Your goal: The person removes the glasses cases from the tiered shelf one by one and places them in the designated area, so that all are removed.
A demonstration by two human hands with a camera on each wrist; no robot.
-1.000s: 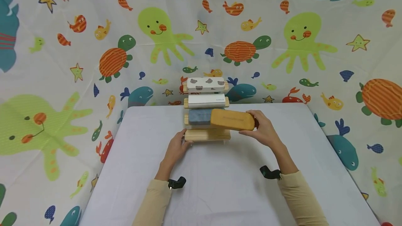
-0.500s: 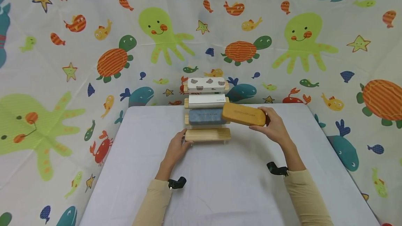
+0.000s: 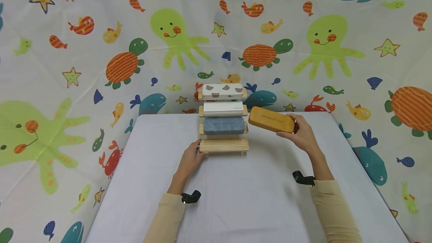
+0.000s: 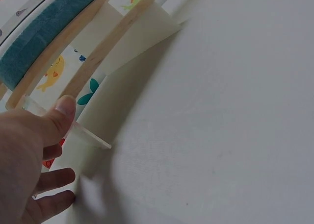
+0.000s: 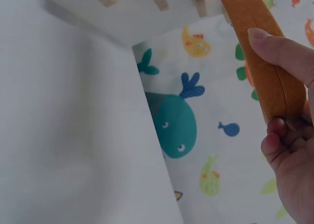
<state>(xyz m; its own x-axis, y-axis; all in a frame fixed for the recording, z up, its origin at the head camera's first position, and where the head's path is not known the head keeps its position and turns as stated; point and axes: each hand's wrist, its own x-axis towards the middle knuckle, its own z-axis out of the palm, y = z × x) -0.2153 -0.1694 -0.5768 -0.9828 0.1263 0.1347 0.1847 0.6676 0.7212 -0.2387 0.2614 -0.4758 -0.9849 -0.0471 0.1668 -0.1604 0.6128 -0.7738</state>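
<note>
My right hand (image 3: 305,136) grips the right end of a mustard-yellow glasses case (image 3: 271,119), holding it tilted to the right of a tiered wooden display rack. In the right wrist view the thumb lies on the case's seam side (image 5: 260,47), with fingers curled at its end. My left hand (image 3: 189,160) holds the left end of the rack's lowest, bare wooden shelf (image 3: 224,145); its thumb presses the shelf end in the left wrist view. Above that shelf sit a blue glasses case (image 3: 224,126), a white case (image 3: 223,108) and a white patterned case (image 3: 222,91).
The rack stands near the back edge of a table with a white cloth (image 3: 229,205). Behind it hangs a curtain (image 3: 202,29) printed with sea animals. Clear side panels (image 4: 147,37) support the shelves.
My right hand has carried the yellow glasses case up and to the right, away from in front of the blue case, which now shows whole. My left hand stays at the shelf end.
</note>
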